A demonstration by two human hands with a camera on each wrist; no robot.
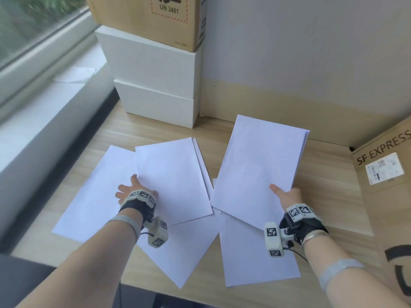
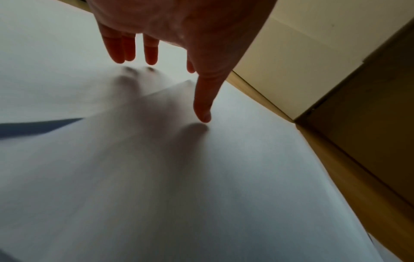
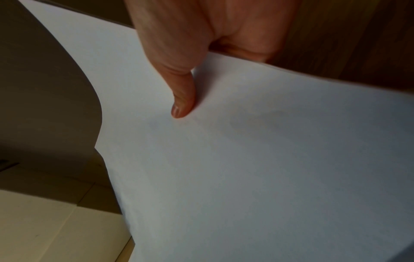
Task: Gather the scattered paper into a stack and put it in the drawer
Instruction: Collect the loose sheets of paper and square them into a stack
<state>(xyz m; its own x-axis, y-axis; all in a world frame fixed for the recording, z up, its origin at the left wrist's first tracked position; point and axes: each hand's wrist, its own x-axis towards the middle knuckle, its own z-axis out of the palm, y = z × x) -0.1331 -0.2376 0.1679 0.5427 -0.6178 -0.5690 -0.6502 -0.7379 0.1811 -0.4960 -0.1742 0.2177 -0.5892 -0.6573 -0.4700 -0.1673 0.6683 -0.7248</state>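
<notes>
Several white sheets lie scattered and overlapping on the wooden desk [image 1: 222,132]: one at the left [image 1: 95,192], one on top of it [image 1: 173,174], and two near the front edge [image 1: 184,247] [image 1: 255,258]. My left hand [image 1: 133,187] [image 2: 168,85] hovers with straight, spread fingers over the left sheets, its thumb tip [image 2: 203,117] at the paper. My right hand [image 1: 287,193] [image 3: 201,79] pinches the near edge of a gathered paper stack [image 1: 260,170] [image 3: 246,159], thumb on top and fingers beneath, and holds it lifted at the right. No drawer is in view.
Stacked white boxes [image 1: 155,85] with a cardboard box [image 1: 155,18] on top stand at the back left. A brown SF Express box [image 1: 389,185] stands at the right. A window sill [image 1: 44,96] runs along the left, and a wall closes the back.
</notes>
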